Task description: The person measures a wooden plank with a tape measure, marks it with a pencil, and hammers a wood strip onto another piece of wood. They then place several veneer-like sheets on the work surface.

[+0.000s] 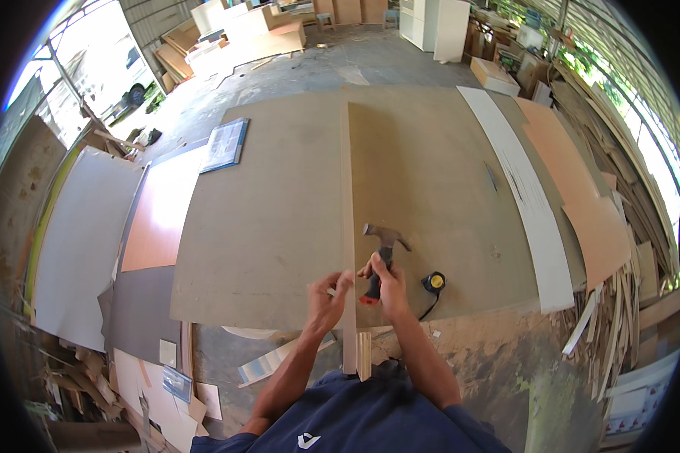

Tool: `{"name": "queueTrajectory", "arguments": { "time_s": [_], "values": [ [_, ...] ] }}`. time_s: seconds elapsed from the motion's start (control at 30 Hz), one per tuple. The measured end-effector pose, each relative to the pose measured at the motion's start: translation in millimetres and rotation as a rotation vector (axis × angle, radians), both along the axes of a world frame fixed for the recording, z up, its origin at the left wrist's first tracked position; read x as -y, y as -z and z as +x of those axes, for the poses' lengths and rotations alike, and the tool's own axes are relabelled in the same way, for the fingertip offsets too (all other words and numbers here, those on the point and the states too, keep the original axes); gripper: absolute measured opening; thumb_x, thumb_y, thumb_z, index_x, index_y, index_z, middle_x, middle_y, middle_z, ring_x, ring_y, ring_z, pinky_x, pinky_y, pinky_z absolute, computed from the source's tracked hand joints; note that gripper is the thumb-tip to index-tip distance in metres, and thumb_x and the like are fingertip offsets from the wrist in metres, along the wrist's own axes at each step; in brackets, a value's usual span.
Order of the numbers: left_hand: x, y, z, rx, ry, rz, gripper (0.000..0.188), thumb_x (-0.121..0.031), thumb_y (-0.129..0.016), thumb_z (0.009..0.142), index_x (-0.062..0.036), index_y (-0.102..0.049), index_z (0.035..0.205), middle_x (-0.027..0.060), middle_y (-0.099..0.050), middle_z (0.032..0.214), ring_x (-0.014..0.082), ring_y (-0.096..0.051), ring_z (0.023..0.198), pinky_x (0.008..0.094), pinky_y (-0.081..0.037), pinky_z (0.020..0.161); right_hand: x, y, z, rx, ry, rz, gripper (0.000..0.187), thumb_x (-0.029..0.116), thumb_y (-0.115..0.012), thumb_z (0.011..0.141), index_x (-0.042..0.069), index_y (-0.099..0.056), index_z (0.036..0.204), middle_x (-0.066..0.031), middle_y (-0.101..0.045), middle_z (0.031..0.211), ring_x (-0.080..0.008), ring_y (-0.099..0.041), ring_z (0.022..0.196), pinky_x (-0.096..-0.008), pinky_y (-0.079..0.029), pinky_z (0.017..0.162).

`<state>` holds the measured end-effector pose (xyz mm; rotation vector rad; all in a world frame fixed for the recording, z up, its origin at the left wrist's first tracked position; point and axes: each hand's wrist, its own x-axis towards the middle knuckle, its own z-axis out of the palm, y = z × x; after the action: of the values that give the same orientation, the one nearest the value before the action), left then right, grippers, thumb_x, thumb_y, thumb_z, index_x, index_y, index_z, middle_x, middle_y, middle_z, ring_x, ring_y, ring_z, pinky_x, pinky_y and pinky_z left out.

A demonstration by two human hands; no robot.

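My right hand point(388, 285) is wrapped around the dark handle of a claw hammer point(385, 235), its metal head raised toward the far side. Left of it, my left hand point(328, 299) is closed, thumb and fingers pressed together beside a long narrow wooden strip point(347, 196). A small pale bit shows at those fingers, too small to name. The strip runs away from my body across the middle of a large brown-grey board point(264, 204). On the board, right of the hammer, lies a black and yellow tape measure point(434, 282).
A blue-edged flat package point(225, 145) lies at the board's far left. White point(521, 181) and orange-tan point(574, 181) sheets lie along the right. Piled wood strips point(604, 332) stand beyond. A short wood piece point(364, 355) is close to my body. Cabinets point(434, 30) stand far back.
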<state>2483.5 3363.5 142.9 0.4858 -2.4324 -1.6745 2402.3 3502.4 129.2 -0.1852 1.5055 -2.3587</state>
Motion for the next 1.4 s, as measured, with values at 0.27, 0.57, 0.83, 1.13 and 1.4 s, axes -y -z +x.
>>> {"name": "queueTrajectory", "arguments": {
  "time_s": [0.27, 0.57, 0.83, 1.13, 1.4],
  "values": [
    [-21.4, 105.4, 34.1, 0.111, -0.006, 0.267, 0.081, -0.002, -0.065, 0.071, 0.0013, -0.032, 0.145, 0.0188, -0.062, 0.117, 0.0261, -0.061, 0.109, 0.0374, -0.046, 0.098, -28.6, 70.8, 5.4, 0.450, 0.182, 0.124, 0.030, 0.034, -0.066, 0.092, 0.005, -0.059, 0.084, -0.0012, -0.054, 0.066, -0.0133, -0.055, 0.048, -0.0291, -0.047, 0.044],
    [-19.5, 101.3, 32.4, 0.146, 0.006, 0.318, 0.063, -0.001, -0.064, 0.068, 0.0029, -0.048, 0.128, 0.0158, -0.066, 0.108, 0.0239, -0.062, 0.100, 0.0361, -0.048, 0.093, -22.9, 113.4, 23.7, 0.633, 0.411, 0.085, 0.019, 0.021, -0.061, 0.090, 0.002, -0.059, 0.087, -0.0083, -0.059, 0.071, -0.0182, -0.062, 0.060, -0.0314, -0.051, 0.050],
    [-9.6, 126.2, 31.9, 0.051, 0.035, 0.399, 0.058, -0.001, -0.065, 0.066, 0.0042, -0.052, 0.123, 0.0158, -0.066, 0.106, 0.0234, -0.062, 0.098, 0.0347, -0.048, 0.091, 6.7, 149.3, 4.1, -0.258, 0.158, 0.995, 0.029, 0.028, -0.054, 0.096, 0.000, -0.058, 0.087, -0.0085, -0.058, 0.066, -0.0189, -0.063, 0.066, -0.0379, -0.049, 0.061],
    [-7.9, 116.8, 36.9, 0.047, 0.008, 0.310, 0.060, -0.001, -0.065, 0.066, 0.0041, -0.052, 0.125, 0.0157, -0.066, 0.108, 0.0224, -0.062, 0.098, 0.0345, -0.048, 0.091, 15.9, 60.3, 14.8, 0.181, 0.545, 0.543, 0.045, 0.040, -0.053, 0.096, -0.004, -0.054, 0.106, -0.0322, -0.066, 0.085, -0.0463, -0.066, 0.073, -0.0538, -0.053, 0.071],
    [0.2, 105.8, 41.3, 0.096, -0.011, 0.344, 0.060, 0.003, -0.063, 0.067, 0.0038, -0.052, 0.126, 0.0156, -0.066, 0.111, 0.0233, -0.062, 0.102, 0.0333, -0.047, 0.094, 16.1, 69.5, 14.0, 0.156, 0.264, 0.776, 0.037, 0.034, -0.048, 0.099, -0.003, -0.053, 0.097, -0.0256, -0.067, 0.077, -0.0314, -0.071, 0.064, -0.0440, -0.054, 0.052]
  ]
}}
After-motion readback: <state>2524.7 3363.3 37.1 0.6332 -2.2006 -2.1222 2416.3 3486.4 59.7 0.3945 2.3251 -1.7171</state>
